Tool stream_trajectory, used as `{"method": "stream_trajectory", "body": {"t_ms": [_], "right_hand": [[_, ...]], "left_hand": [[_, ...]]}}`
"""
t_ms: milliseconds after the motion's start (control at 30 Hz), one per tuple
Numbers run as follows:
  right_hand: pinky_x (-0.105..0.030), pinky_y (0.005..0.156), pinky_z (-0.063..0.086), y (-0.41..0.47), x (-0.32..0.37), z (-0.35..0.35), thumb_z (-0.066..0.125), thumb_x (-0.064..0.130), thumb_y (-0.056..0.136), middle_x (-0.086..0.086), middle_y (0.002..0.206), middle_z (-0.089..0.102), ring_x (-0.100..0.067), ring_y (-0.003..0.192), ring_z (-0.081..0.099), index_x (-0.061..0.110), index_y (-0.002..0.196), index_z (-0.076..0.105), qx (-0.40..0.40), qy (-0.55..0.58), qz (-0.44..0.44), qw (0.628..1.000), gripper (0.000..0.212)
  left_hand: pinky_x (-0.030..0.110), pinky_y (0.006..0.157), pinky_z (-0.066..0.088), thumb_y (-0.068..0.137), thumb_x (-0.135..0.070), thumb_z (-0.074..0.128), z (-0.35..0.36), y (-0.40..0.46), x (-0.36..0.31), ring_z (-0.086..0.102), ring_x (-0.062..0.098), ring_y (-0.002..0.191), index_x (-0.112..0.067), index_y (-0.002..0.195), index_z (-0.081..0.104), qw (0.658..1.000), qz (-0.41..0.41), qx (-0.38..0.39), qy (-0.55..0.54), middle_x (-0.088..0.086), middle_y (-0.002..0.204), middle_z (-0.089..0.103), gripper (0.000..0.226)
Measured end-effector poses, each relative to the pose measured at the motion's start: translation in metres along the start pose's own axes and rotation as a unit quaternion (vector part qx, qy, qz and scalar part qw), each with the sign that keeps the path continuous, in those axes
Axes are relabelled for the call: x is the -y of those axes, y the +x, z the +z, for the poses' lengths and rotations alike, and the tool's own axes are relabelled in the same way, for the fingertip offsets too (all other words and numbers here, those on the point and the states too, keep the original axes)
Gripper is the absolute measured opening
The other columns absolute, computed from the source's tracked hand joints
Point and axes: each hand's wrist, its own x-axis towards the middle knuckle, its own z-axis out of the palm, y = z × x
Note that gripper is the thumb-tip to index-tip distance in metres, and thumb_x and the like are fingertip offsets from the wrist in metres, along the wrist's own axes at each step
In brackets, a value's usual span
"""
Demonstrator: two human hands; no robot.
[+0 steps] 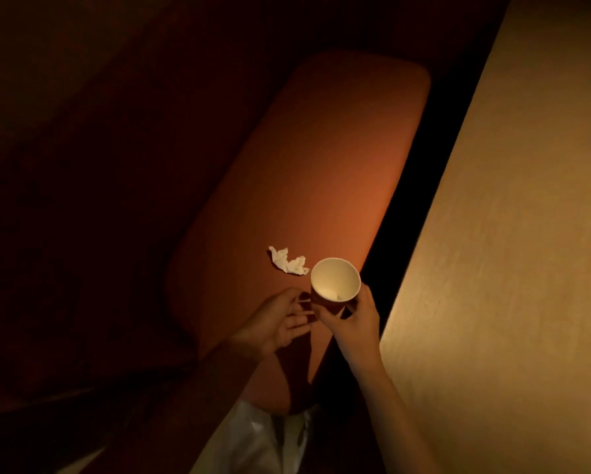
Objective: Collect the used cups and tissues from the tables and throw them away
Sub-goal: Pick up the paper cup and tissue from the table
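My right hand [355, 318] holds a paper cup [335, 280] upright, its pale inside facing me and its outside dark red. The cup is lifted over the near end of an orange-red cushioned seat [321, 172]. A crumpled white tissue [289, 261] lies on that seat just left of the cup's rim. My left hand [277, 325] hovers beside the cup on its left, fingers spread and reaching toward the cup's side, holding nothing. A pale plastic bag [263, 439] hangs below my forearms at the bottom of the view.
A light wooden table [509, 251] fills the right side, with a dark gap [420, 186] between it and the seat. The left of the view is dark reddish-brown and dim.
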Motion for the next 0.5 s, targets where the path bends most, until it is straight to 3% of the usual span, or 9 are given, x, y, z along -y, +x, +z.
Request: {"method": "stream_trajectory", "body": {"t_ms": [67,133,233,367,433,500], "right_hand": [[-0.008,0.082,0.046,0.022,-0.025,0.017,0.086,0.033,0.061,0.023,0.115,0.052,0.005,0.110,0.053,0.034,0.122,0.049,-0.029,0.001,0.018,0.999,0.072],[-0.008,0.082,0.044,0.042,-0.050,0.034,0.086,0.032,0.062,0.017,0.117,0.052,0.000,0.109,0.054,0.026,0.126,0.050,-0.056,-0.011,0.037,0.998,0.074],[-0.020,0.090,0.046,0.067,-0.087,0.057,0.085,0.030,0.064,0.014,0.119,0.047,-0.009,0.114,0.052,0.020,0.133,0.048,-0.101,-0.048,0.065,0.992,0.079],[-0.041,0.094,0.052,0.085,-0.133,0.076,0.085,0.031,0.066,0.010,0.116,0.046,-0.013,0.113,0.052,0.018,0.135,0.046,-0.149,-0.081,0.107,0.980,0.080],[-0.042,0.093,0.053,0.091,-0.149,0.083,0.084,0.031,0.067,0.012,0.113,0.043,-0.012,0.111,0.051,0.019,0.135,0.045,-0.159,-0.093,0.115,0.976,0.080],[-0.043,0.094,0.052,0.095,-0.160,0.090,0.084,0.031,0.067,0.012,0.116,0.044,-0.013,0.113,0.051,0.019,0.136,0.045,-0.162,-0.099,0.120,0.974,0.080]], "left_hand": [[0.038,0.087,0.053,0.094,-0.036,0.046,-0.006,0.040,-0.007,0.071,0.018,0.086,-0.023,0.098,0.065,0.995,0.026,-0.007,0.097,-0.003,0.087,0.075,0.023],[0.040,0.097,0.048,0.094,-0.031,0.050,-0.015,0.085,-0.013,0.064,0.023,0.102,-0.020,0.109,0.064,0.963,0.112,-0.045,0.240,0.005,0.111,0.069,0.024],[0.041,0.101,0.044,0.088,-0.025,0.062,-0.030,0.155,-0.019,0.054,0.024,0.118,-0.012,0.128,0.055,0.863,0.257,-0.117,0.419,0.012,0.133,0.055,0.043],[0.047,0.101,0.038,0.076,-0.047,0.068,-0.059,0.241,-0.012,0.038,0.033,0.127,-0.021,0.138,0.042,0.694,0.272,-0.189,0.639,0.011,0.139,0.043,0.072],[0.050,0.103,0.034,0.071,-0.058,0.067,-0.071,0.273,-0.005,0.030,0.033,0.133,-0.027,0.141,0.034,0.649,0.248,-0.193,0.693,0.009,0.143,0.037,0.083],[0.052,0.103,0.032,0.069,-0.064,0.066,-0.078,0.297,0.003,0.025,0.033,0.134,-0.030,0.141,0.032,0.629,0.238,-0.184,0.717,0.007,0.144,0.033,0.087]]}}
